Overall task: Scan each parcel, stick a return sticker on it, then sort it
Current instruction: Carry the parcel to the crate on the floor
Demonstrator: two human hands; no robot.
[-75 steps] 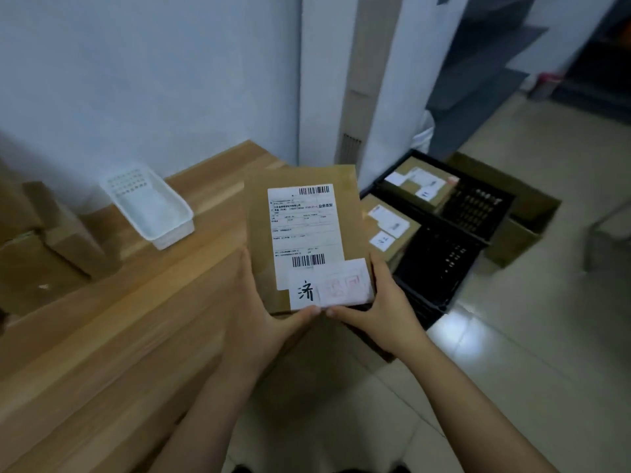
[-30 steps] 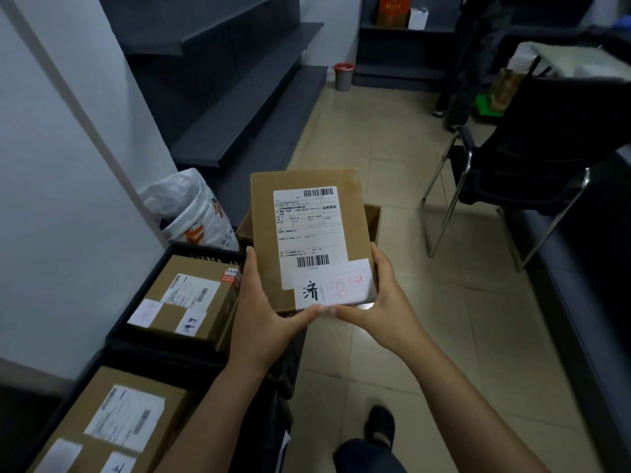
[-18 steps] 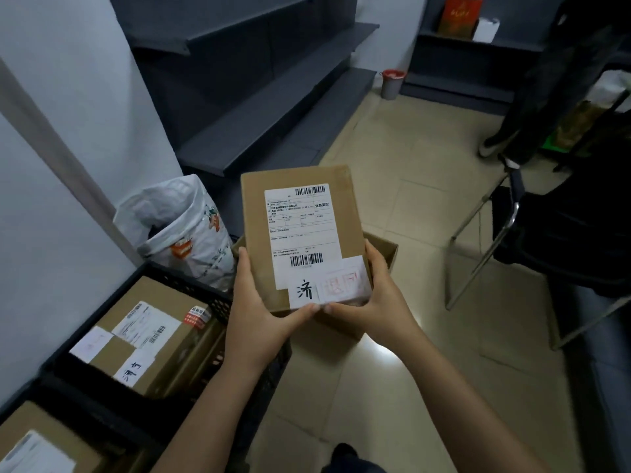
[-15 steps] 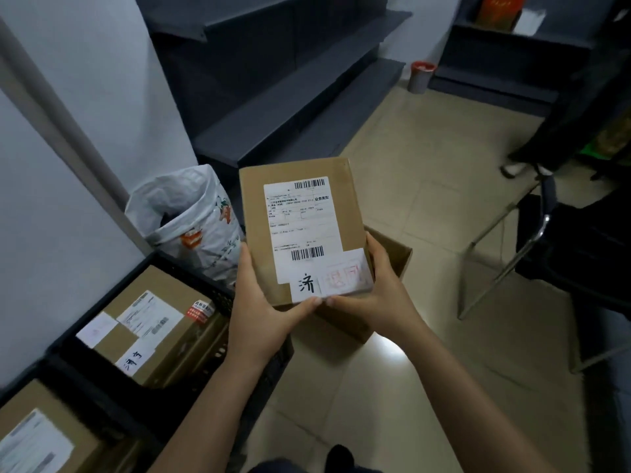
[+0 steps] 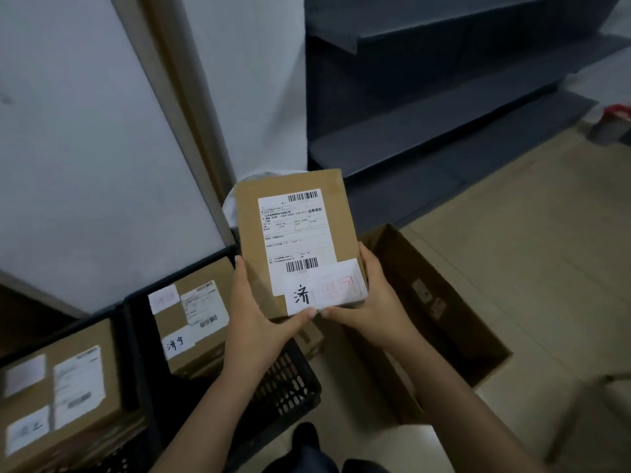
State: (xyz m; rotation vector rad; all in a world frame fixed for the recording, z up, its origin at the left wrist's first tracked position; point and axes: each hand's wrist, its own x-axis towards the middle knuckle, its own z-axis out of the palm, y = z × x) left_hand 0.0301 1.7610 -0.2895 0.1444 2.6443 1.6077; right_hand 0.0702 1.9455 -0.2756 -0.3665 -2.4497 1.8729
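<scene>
I hold a brown cardboard parcel [image 5: 293, 213] in front of me with both hands. It carries a white shipping label [image 5: 297, 237] with two barcodes and a white return sticker [image 5: 324, 291] with a black character and red marks at its lower right corner. My left hand [image 5: 254, 319] grips the parcel's lower left edge, thumb on the sticker's bottom edge. My right hand [image 5: 370, 302] grips the lower right corner, thumb meeting the left one. The parcel hangs above the gap between a black crate [image 5: 290, 387] and an open cardboard box [image 5: 444, 322].
The black crate holds a labelled parcel [image 5: 191, 319]. A second crate at lower left holds another labelled parcel [image 5: 58, 384]. Dark grey shelving [image 5: 444, 97] runs along the back. White wall [image 5: 85, 148] at left; tiled floor [image 5: 546, 233] at right.
The view has swung left and down from the chair and shelves toward the crates and the open box. The parcel stays held in both hands the same way.
</scene>
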